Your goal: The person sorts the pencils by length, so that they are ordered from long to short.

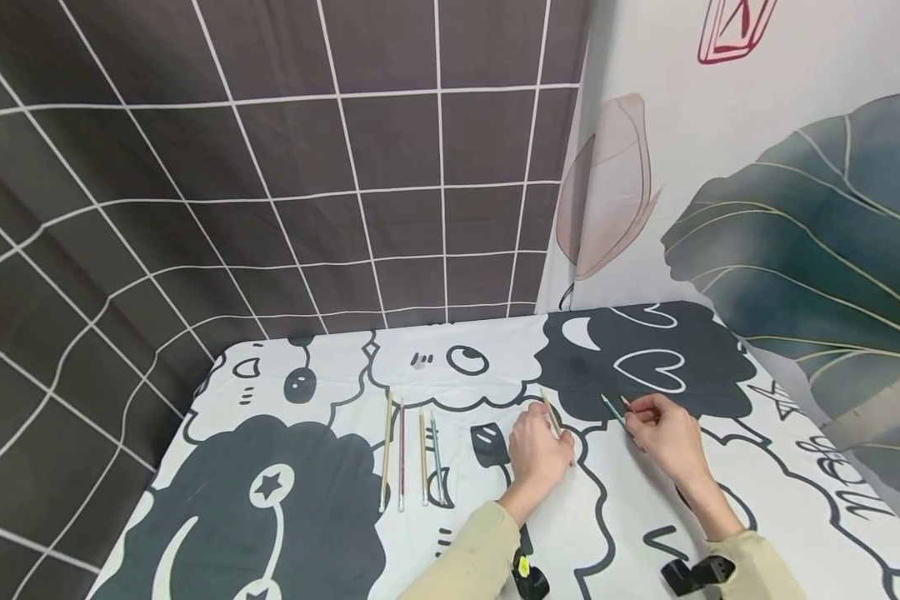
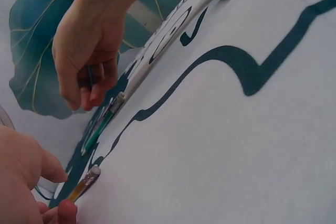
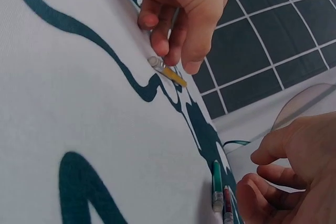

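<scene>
My left hand (image 1: 540, 448) is over a yellow pencil (image 1: 550, 412) on the cloth, thumb and fingers apart on either side of it. The eraser end of that yellow pencil (image 2: 86, 181) shows past the fingertips in the left wrist view; whether they touch it is unclear. Farther right, my right hand (image 1: 663, 435) hovers with bent, relaxed fingers at a green pencil (image 1: 612, 410) and a reddish pencil (image 1: 625, 403). Seen from the right wrist, the green pencil (image 3: 217, 186) and reddish pencil (image 3: 227, 205) lie side by side next to the fingers, without a visible pinch.
To the left, a yellow pencil (image 1: 386, 450), a red pencil (image 1: 402, 458), another yellow pencil (image 1: 423, 458) and a bluish pencil (image 1: 437, 454) lie roughly parallel. A black-and-white patterned cloth (image 1: 330, 542) covers the table. Behind it hangs a dark grid curtain (image 1: 397, 150).
</scene>
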A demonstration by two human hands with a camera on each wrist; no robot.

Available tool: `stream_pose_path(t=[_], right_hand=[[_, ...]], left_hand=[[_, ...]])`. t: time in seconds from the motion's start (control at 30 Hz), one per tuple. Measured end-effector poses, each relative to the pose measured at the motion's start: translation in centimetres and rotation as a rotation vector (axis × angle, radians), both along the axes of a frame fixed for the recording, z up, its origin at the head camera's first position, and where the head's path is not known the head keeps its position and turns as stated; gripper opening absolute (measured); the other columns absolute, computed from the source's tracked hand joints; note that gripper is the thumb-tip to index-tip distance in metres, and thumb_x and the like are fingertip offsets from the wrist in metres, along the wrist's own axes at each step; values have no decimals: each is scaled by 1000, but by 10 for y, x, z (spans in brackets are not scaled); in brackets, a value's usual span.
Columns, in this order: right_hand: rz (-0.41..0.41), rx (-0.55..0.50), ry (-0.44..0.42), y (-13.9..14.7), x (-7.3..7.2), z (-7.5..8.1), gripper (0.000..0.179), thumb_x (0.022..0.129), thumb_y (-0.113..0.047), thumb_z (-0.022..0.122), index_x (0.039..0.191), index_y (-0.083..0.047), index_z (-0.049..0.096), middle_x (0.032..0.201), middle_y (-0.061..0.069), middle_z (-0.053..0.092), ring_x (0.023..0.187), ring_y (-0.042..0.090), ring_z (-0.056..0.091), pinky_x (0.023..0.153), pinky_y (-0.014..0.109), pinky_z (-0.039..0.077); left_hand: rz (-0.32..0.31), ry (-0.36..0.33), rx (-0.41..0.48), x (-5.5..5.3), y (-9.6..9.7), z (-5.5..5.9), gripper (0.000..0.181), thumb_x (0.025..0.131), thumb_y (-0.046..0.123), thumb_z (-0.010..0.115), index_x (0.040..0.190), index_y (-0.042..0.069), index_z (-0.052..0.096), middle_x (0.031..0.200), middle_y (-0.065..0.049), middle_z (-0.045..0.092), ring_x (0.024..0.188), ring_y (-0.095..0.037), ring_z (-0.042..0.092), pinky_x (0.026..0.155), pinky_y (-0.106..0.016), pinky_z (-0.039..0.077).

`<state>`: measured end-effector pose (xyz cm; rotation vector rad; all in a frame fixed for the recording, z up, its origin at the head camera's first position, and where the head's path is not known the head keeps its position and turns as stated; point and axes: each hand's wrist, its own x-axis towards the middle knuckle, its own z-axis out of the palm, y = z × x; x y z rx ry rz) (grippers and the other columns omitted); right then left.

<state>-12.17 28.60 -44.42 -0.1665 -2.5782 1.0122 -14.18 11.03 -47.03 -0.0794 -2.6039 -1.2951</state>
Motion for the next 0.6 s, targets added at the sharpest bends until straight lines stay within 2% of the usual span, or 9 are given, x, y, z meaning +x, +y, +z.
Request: stream_pose_path(t=[0.23, 0.33, 0.6], right_hand=[[-15, 64, 22, 3, -2, -7, 11, 80, 4, 67, 90, 7, 65, 74, 10, 64, 61, 20, 61, 52, 25, 45], [-16, 88, 42, 4, -3, -10, 11, 78, 4, 67, 89, 7, 65, 73, 9, 64, 61, 21, 60, 54, 27, 45], [-20, 99, 54, 5, -5, -15, 10, 76, 3, 67, 86, 4, 66, 70, 5, 65, 60, 19, 59, 58, 33, 44]], left_hand=[[13, -18, 4, -3, 0, -1, 37, 68, 9, 82, 102, 2, 68, 73, 3, 55, 63, -18, 56, 57, -32, 46], [8, -6, 1, -4, 1, -2, 35, 68, 10, 82, 100, 2, 69, 73, 3, 55, 64, -19, 56, 57, -32, 46], [36, -6, -53, -3, 6, -5, 28, 67, 13, 83, 90, 8, 68, 71, 6, 50, 62, -19, 56, 55, -33, 45]])
